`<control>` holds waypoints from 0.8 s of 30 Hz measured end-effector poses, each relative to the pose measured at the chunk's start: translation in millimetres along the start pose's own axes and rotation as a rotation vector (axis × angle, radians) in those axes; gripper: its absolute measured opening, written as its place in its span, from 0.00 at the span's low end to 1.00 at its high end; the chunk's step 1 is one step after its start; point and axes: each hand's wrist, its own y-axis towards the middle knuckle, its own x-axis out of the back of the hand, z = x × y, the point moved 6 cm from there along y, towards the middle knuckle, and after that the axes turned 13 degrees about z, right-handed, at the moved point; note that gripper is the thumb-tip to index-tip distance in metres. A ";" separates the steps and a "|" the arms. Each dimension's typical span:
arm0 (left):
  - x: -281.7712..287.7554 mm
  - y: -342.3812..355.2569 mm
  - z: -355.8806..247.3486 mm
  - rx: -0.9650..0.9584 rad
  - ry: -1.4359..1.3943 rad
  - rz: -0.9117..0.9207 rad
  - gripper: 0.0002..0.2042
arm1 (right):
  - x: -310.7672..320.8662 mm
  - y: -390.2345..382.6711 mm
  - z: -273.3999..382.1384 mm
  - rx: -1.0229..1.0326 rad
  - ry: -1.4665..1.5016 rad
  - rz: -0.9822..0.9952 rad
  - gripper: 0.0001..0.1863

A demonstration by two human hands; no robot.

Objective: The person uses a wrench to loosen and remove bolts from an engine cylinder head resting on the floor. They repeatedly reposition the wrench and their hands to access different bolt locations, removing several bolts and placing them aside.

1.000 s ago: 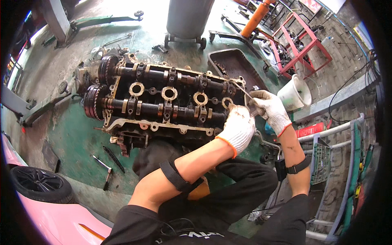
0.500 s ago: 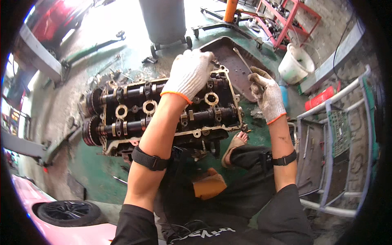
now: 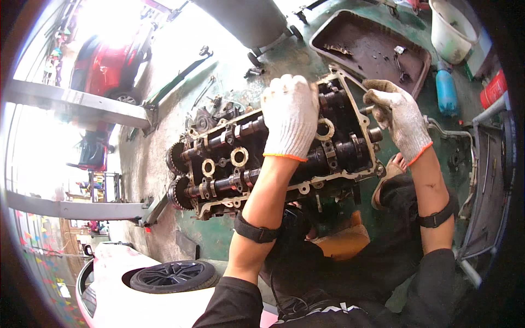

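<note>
My left hand [image 3: 290, 117], in a white knit glove, is closed over the far side of an engine cylinder head [image 3: 303, 190]. Its curled fingers face away, so what they hold is hidden. Two dark camshafts [image 3: 249, 177] run along the head, with toothed sprockets [image 3: 179, 194] at the left end. My right hand [image 3: 399, 112], in a glove with stained fingertips, is beside the head's right end. Its fingers pinch the end of a slim metal wrench [image 3: 354, 81], which slants toward the head's far right corner; its far end is hard to make out.
A brown tray [image 3: 377, 34] with small parts lies beyond the head. To the right are a blue bottle [image 3: 447, 90], a white bucket [image 3: 451, 35] and a metal frame [image 3: 484, 180]. Loose parts [image 3: 205, 117] lie behind the sprockets. A pink car [image 3: 117, 273] stands at lower left.
The view has swung left, so the head and both hands appear further right. The wrench, which pointed up over the tray, now lies lower, slanting toward the head's corner. My left hand stays over the head.
</note>
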 end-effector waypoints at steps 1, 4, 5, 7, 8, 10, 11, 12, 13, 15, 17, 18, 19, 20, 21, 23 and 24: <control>-1.5 -0.2 1.7 0.026 -0.030 -0.004 0.18 | -0.7 -3.1 -1.7 -0.022 -0.011 -0.003 0.17; -1.8 -2.2 9.5 0.016 -0.183 -0.033 0.18 | -6.5 -12.6 -2.4 -0.035 -0.089 0.023 0.16; -2.0 -2.9 13.7 0.000 -0.245 -0.027 0.18 | -9.0 -15.0 -1.5 -0.027 -0.117 0.026 0.16; -0.3 -3.1 16.3 -0.142 -0.332 -0.016 0.18 | -14.0 -20.3 -0.2 -0.021 -0.127 0.021 0.17; 1.2 -3.4 13.5 -0.246 -0.297 -0.021 0.20 | -16.6 -23.7 0.5 -0.012 -0.120 0.014 0.17; -2.9 0.6 16.2 -0.268 -0.494 0.048 0.16 | -21.4 -29.5 1.4 -0.002 -0.150 -0.014 0.17; -2.2 2.9 18.3 -0.225 -0.413 0.027 0.15 | -24.0 -31.7 2.0 0.013 -0.145 -0.017 0.16; -2.3 4.1 17.2 -0.217 -0.432 0.012 0.14 | -28.2 -35.5 4.9 0.077 -0.144 0.019 0.16; -4.3 5.9 17.4 -0.164 -0.396 0.037 0.14 | -30.2 -39.2 5.7 0.107 -0.158 0.016 0.16; -4.7 8.5 16.0 -0.081 -0.249 0.064 0.24 | -38.2 -39.1 7.4 0.197 -0.105 0.074 0.15; -3.0 4.2 17.2 -0.035 -0.257 0.057 0.28 | -41.1 -39.4 10.2 0.254 -0.243 0.057 0.14; -1.4 3.2 16.9 -0.021 -0.191 0.054 0.30 | -38.5 -38.6 7.0 0.200 -0.227 0.013 0.12; -2.4 1.6 15.4 -0.049 -0.264 0.076 0.29 | -40.4 -37.5 8.8 0.239 -0.220 0.036 0.11; -2.1 -0.1 13.7 -0.065 -0.344 0.062 0.29 | -39.2 -35.9 4.9 0.176 -0.228 0.007 0.12; -0.8 -2.0 13.0 -0.084 -0.423 0.040 0.28 | -40.3 -34.0 5.1 0.175 -0.238 0.012 0.13; 0.8 0.5 4.9 -0.142 -0.338 0.052 0.25 | -37.3 -29.5 2.3 0.108 -0.206 -0.014 0.14; 4.2 -0.1 2.0 -0.174 -0.343 0.008 0.22 | -38.4 -27.7 3.1 0.124 -0.187 0.025 0.14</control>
